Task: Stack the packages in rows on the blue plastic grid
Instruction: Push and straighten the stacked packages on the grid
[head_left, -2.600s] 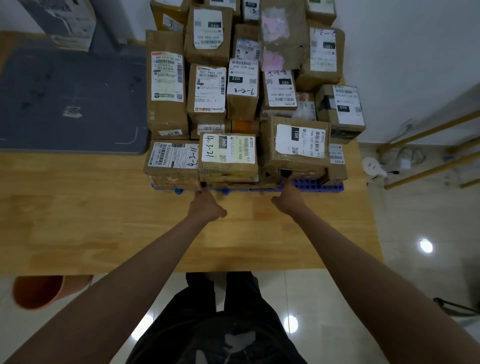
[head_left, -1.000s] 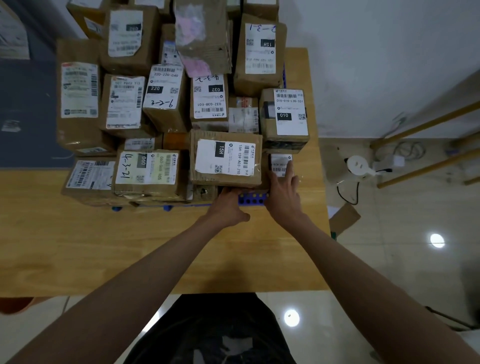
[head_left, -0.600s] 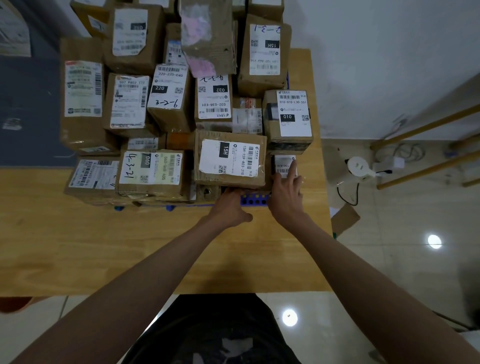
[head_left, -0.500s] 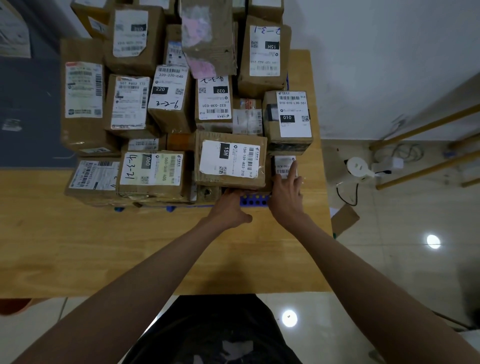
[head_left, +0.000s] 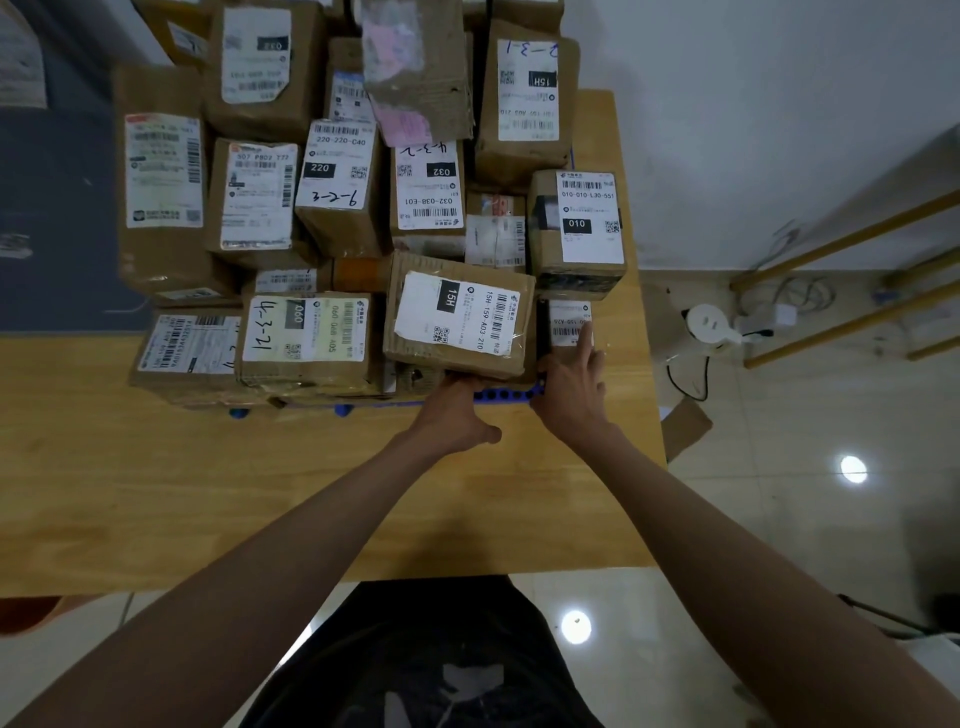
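Plainly, the right hand (head_left: 569, 395) lay with its fingers straight against the small brown cardboard package with a white barcode label (head_left: 569, 325), the index finger reaching up over that label and the palm low at the package's near side. That small package sat at the right end of the front row, just right of the brown cardboard box with the white label printed 15H (head_left: 460, 317), which serves as the landmark.

The left hand (head_left: 457, 415) was pressed in under the near edge of the 15H box, thumb stretched out to the right over the wooden table top (head_left: 260, 493); its fingers were hidden beneath the box, so whether they gripped anything could not be told. The 15H box sat tilted, raised on top of other parcels.

Between the two hands, directly below the 15H box, a short strip of the blue plastic grid (head_left: 504, 395) showed, resting on the table. Left of the 15H box lay the flat brown package with a yellowish label marked 060 (head_left: 306, 338), and further left another flat brown parcel with a white barcode label (head_left: 182, 345). Behind and to the right of the 15H box stood the brown box labelled 010 (head_left: 579, 228). Behind the 15H box more labelled cardboard boxes were piled in rows, among them the upright box labelled 032 (head_left: 428, 192) and the box labelled 220 (head_left: 337, 176).
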